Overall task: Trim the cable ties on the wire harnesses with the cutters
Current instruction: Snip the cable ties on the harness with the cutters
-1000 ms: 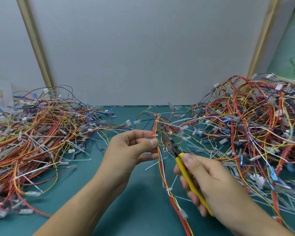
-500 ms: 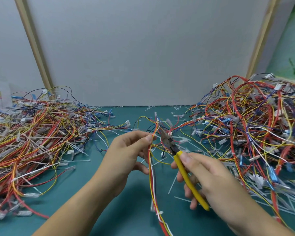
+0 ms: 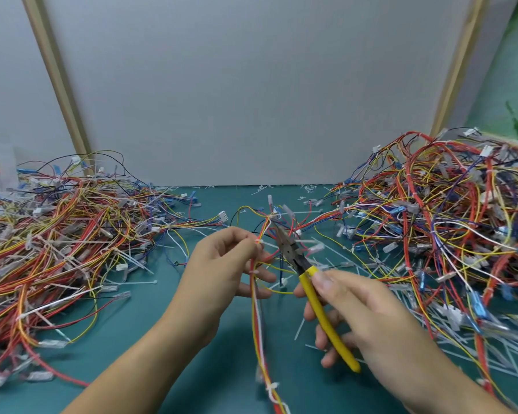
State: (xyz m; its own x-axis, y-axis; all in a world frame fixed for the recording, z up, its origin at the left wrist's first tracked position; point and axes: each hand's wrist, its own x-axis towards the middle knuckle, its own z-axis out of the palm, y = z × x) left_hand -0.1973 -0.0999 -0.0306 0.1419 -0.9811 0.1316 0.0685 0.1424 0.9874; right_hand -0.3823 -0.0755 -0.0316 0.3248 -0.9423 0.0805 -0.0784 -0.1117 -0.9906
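Wire harness pile (image 3: pixel 72 234) lies left on the table (image 3: pixel 150 330); second pile (image 3: pixel 449 228) right; backboard (image 3: pixel 251 85) stands behind both.

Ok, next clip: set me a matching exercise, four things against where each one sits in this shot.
1. cutters
2. held harness
3. flatter wire pile
4. taller wire pile

A. pinched by the left hand
B. left side of the green mat
C. gripped by the right hand
D. right side of the mat

Pairs: 1-C, 2-A, 3-B, 4-D.
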